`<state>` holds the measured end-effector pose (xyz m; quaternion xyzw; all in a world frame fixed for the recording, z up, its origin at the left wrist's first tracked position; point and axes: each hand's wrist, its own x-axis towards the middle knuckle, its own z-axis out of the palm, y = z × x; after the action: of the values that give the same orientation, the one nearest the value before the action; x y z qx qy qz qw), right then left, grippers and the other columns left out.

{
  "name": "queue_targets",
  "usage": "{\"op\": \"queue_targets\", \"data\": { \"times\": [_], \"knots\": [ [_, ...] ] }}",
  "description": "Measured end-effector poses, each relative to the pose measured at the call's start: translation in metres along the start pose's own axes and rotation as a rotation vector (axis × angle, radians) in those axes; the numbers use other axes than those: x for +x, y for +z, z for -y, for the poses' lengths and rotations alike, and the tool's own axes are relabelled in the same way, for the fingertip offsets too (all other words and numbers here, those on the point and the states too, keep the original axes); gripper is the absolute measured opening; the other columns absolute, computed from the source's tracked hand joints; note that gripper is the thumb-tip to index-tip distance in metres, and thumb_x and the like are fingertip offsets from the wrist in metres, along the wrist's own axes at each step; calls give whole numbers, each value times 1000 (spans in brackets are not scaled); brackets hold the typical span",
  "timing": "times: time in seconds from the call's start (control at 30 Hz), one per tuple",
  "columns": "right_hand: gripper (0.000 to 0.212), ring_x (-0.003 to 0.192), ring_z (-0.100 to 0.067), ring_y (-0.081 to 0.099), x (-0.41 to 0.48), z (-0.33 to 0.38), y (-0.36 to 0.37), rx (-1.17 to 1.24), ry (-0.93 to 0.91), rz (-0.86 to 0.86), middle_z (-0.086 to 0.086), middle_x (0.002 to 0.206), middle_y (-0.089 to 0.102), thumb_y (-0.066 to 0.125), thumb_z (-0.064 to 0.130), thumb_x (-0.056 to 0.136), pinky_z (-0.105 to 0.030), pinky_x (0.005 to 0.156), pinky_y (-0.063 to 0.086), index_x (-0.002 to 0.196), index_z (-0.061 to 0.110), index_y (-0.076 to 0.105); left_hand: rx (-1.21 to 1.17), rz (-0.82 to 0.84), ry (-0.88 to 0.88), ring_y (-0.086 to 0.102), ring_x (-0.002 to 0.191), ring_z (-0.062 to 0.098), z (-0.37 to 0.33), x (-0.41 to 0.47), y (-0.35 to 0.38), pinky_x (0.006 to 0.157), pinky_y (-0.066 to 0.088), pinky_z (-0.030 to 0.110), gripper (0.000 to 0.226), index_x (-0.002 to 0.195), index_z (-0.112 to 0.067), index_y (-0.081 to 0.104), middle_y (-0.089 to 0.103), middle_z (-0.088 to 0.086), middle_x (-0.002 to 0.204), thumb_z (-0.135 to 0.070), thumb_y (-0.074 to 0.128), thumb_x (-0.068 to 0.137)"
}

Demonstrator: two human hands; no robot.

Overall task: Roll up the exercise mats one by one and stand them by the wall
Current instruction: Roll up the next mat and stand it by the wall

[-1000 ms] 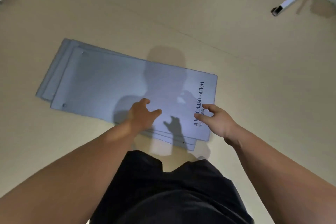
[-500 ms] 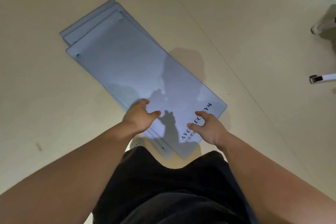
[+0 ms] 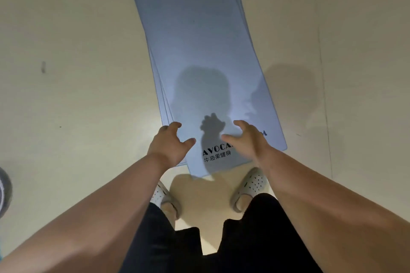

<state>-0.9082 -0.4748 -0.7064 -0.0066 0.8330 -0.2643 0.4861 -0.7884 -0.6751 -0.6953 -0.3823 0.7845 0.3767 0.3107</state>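
Observation:
A stack of flat light-blue exercise mats [image 3: 199, 46] lies on the beige floor and runs away from me, with dark lettering printed near its close end. Edges of lower mats show along the left side. My left hand [image 3: 169, 144] hovers over the near left corner, fingers spread and curled, holding nothing. My right hand [image 3: 245, 139] hangs over the near end above the lettering, also open with fingers apart. Whether either hand touches the mat I cannot tell.
My two feet in white perforated slippers [image 3: 249, 185] stand just behind the mats' near edge. A grey rounded object [image 3: 4, 190] sits at the left border. A seam in the floor [image 3: 324, 86] runs along the right.
The view has swung so the mats now point straight away from me instead of slanting left. Both hands stay open over the near end, and my feet have come into view.

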Motion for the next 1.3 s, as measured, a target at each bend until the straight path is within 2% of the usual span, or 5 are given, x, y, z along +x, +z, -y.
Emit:
{"op": "queue_targets", "data": {
  "times": [0.63, 0.87, 1.03, 1.13, 1.3],
  "knots": [
    [107, 148, -33, 34, 330, -265, 227, -580, -187, 25, -2, 163, 28, 85, 56, 75, -49, 116, 40, 161, 31, 25, 286, 71, 66, 47, 131, 31, 178, 305, 290, 102, 46, 46, 74, 150, -23, 38, 43, 4, 146, -58, 61, 89],
    [156, 156, -46, -23, 356, -338, 271, -1200, -306, 30, -17, 164, -38, 80, 83, 59, -63, 126, 3, 157, 37, -34, 458, 22, 123, 39, 133, 31, 199, 352, 328, 102, 44, 44, 68, 146, -20, 41, 27, 1, 156, -50, 63, 89],
    [124, 158, -44, -17, 351, -361, 259, -1219, -379, -5, -13, 169, -28, 75, 33, 89, -73, 121, 10, 158, 40, -28, 543, -67, 191, 44, 120, 32, 208, 350, 347, 91, 43, 41, 60, 139, -24, 45, 32, 3, 146, -47, 62, 86],
    [119, 159, -39, -14, 360, -340, 254, -1242, -526, 59, -10, 171, -25, 76, 44, 85, -70, 122, 10, 163, 42, -13, 607, -84, 304, 46, 114, 31, 217, 342, 357, 91, 41, 44, 64, 134, -32, 45, 31, 1, 139, -66, 56, 81],
    [142, 157, -41, -22, 356, -338, 258, -1462, -543, 72, -14, 166, -37, 88, 48, 75, -77, 117, 10, 160, 39, -26, 675, 22, 370, 42, 127, 27, 228, 333, 361, 100, 38, 44, 77, 148, -35, 35, 28, -3, 147, -65, 59, 81]
  ]
}}
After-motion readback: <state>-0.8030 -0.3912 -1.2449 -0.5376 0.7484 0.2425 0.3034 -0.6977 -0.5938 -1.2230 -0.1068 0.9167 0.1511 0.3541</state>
